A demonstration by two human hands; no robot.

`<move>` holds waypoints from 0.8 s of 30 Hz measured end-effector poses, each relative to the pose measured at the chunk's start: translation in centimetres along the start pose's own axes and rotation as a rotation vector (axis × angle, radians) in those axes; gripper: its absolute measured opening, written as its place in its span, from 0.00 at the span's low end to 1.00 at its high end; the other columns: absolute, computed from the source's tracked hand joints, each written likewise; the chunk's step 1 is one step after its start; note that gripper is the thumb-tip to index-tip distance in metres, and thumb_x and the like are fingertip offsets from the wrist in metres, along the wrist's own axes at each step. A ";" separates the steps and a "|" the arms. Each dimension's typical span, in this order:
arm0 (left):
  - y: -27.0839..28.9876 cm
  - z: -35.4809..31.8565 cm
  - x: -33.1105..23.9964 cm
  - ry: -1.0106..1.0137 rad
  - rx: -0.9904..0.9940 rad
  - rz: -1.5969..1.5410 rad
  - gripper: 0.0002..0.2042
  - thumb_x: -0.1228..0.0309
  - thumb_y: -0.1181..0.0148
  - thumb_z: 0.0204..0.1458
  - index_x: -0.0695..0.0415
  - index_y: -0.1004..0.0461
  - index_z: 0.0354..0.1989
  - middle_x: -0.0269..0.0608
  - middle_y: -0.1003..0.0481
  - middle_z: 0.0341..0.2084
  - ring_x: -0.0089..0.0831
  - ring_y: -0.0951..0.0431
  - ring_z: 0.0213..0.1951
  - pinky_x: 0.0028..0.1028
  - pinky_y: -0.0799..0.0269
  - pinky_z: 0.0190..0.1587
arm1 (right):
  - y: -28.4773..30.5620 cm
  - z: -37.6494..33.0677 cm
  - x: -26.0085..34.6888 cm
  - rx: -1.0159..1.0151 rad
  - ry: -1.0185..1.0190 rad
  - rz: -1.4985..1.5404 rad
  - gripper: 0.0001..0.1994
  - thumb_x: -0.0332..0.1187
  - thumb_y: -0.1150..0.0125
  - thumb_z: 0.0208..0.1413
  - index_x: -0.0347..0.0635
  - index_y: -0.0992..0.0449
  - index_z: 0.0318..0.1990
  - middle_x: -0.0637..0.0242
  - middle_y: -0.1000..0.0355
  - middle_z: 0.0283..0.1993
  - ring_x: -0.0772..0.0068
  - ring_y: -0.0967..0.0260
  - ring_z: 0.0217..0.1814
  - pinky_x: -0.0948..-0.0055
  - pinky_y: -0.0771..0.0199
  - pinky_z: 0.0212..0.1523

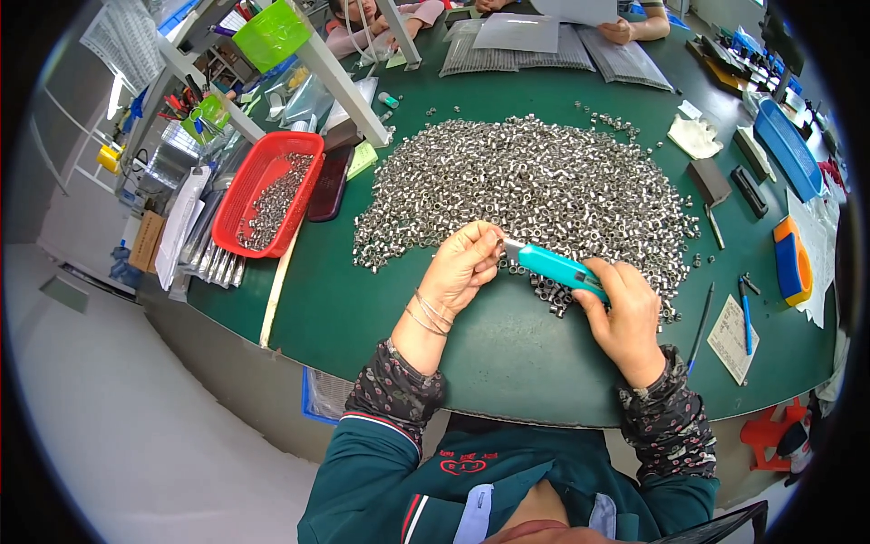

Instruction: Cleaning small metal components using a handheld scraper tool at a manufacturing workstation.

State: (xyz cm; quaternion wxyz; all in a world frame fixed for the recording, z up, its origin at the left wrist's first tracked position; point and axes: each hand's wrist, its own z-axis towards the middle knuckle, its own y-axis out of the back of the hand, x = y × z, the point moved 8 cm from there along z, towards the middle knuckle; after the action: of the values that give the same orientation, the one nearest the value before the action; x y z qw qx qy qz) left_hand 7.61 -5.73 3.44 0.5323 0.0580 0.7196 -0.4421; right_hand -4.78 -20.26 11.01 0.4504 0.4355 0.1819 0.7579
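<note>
My right hand point(625, 313) is closed round the teal handle of a utility knife point(555, 267). Its short blade points left, toward the fingertips of my left hand point(464, 269). Thumb and forefinger of that hand pinch a small metal ring point(500, 244), mostly hidden by the fingers, and the blade's tip is at it. Just beyond both hands spreads a wide heap of small shiny metal rings point(535, 172) on the green table. Some darker-looking rings lie beneath the knife, at the heap's near edge.
A red plastic basket point(304, 145) at the left holds more metal rings. Rightward lie pens point(747, 317), a paper slip point(732, 340), a yellow-blue tape dispenser point(793, 260), a dark block point(708, 182) and a blue tray point(787, 145). Other people's hands point(619, 32) are across the table.
</note>
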 end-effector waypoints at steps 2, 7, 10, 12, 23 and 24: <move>0.3 0.1 -0.2 -0.029 -0.016 -0.059 0.07 0.68 0.52 0.55 0.59 0.33 0.34 0.30 0.38 0.22 0.13 0.46 0.17 0.12 0.52 0.15 | 0.9 0.2 0.5 -0.093 0.061 -0.041 0.14 0.29 0.37 0.36 0.41 0.30 0.34 0.63 0.37 0.22 0.62 0.38 0.25 0.67 0.38 0.24; 1.4 0.2 -1.1 -0.058 -0.067 -0.121 0.07 0.67 0.55 0.56 0.56 0.33 0.34 0.32 0.38 0.25 0.13 0.45 0.18 0.11 0.50 0.15 | -1.0 -0.3 2.5 0.188 0.269 -0.019 0.16 0.30 0.36 0.33 0.42 0.29 0.35 0.63 0.37 0.23 0.62 0.38 0.25 0.67 0.38 0.24; 1.6 0.1 -1.7 -0.103 -0.112 -0.144 0.07 0.68 0.54 0.55 0.58 0.34 0.33 0.34 0.35 0.25 0.13 0.46 0.16 0.11 0.50 0.14 | -2.2 -1.0 2.7 0.297 0.308 -0.125 0.16 0.31 0.36 0.33 0.42 0.29 0.34 0.65 0.38 0.22 0.65 0.39 0.25 0.67 0.38 0.24; 1.5 0.1 -1.9 -0.134 -0.097 -0.089 0.07 0.69 0.54 0.55 0.58 0.33 0.35 0.34 0.33 0.26 0.12 0.45 0.16 0.10 0.50 0.14 | -0.4 -0.3 3.2 0.151 0.254 -0.061 0.15 0.32 0.37 0.33 0.43 0.29 0.33 0.66 0.39 0.22 0.66 0.39 0.26 0.68 0.38 0.25; 1.0 0.1 -1.8 -0.133 -0.099 0.013 0.07 0.70 0.54 0.55 0.58 0.32 0.39 0.35 0.31 0.27 0.11 0.44 0.17 0.09 0.50 0.14 | -0.4 -0.3 1.0 0.114 0.073 0.068 0.14 0.30 0.36 0.35 0.40 0.28 0.34 0.61 0.34 0.24 0.60 0.36 0.26 0.67 0.36 0.26; 1.1 0.2 -1.6 -0.125 -0.088 0.029 0.07 0.70 0.53 0.55 0.58 0.32 0.38 0.35 0.31 0.26 0.11 0.44 0.17 0.09 0.50 0.14 | -0.6 -0.4 0.5 0.117 0.038 0.090 0.14 0.30 0.37 0.37 0.39 0.29 0.34 0.59 0.33 0.26 0.58 0.34 0.28 0.66 0.35 0.28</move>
State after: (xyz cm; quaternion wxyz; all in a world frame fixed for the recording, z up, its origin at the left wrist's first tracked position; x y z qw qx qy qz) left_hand 9.04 -4.59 4.14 0.5847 0.0172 0.7028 -0.4049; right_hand -4.92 -19.47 10.69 0.3864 0.4544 0.2146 0.7734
